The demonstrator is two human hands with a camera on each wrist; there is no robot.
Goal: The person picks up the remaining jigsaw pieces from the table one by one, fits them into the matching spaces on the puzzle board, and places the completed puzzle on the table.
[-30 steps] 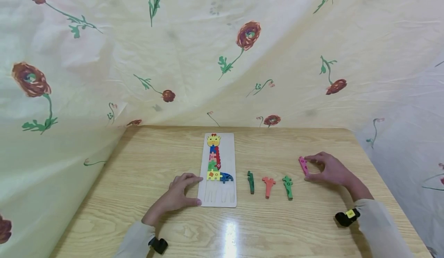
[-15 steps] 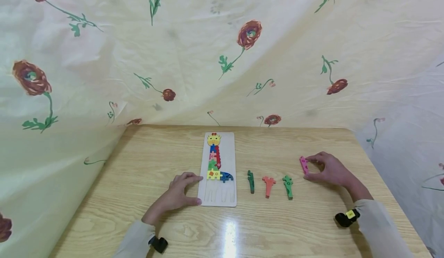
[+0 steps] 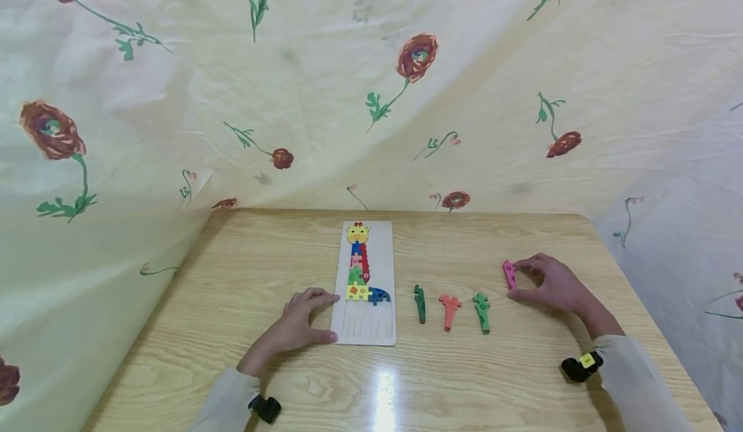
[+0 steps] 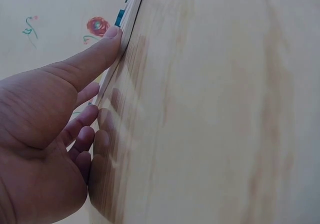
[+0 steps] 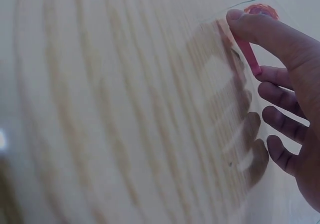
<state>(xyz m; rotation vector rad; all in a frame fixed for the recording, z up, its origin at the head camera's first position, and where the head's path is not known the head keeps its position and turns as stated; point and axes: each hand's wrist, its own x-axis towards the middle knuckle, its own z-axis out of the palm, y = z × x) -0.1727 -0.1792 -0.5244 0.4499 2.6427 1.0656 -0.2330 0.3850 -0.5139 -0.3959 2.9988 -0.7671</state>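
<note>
In the head view my right hand pinches a pink puzzle piece by its long side, low over the table at the right. Seen from the right wrist, the thumb and index finger are at the two ends of the pink piece; the other fingers are loosely bent. My left hand rests at the left edge of a white puzzle board, fingers spread, thumb and index finger touching its rim. A giraffe's head, neck pieces, yellow body piece and blue piece lie in the board.
Between board and right hand lie a dark green piece, a coral piece and a green piece, in a row on the wooden table. Flowered cloth hangs behind and at the sides.
The right hand and the pink piece have shifted very slightly, the piece turning a little more upright in the head view. The left hand stays in place at the board.
</note>
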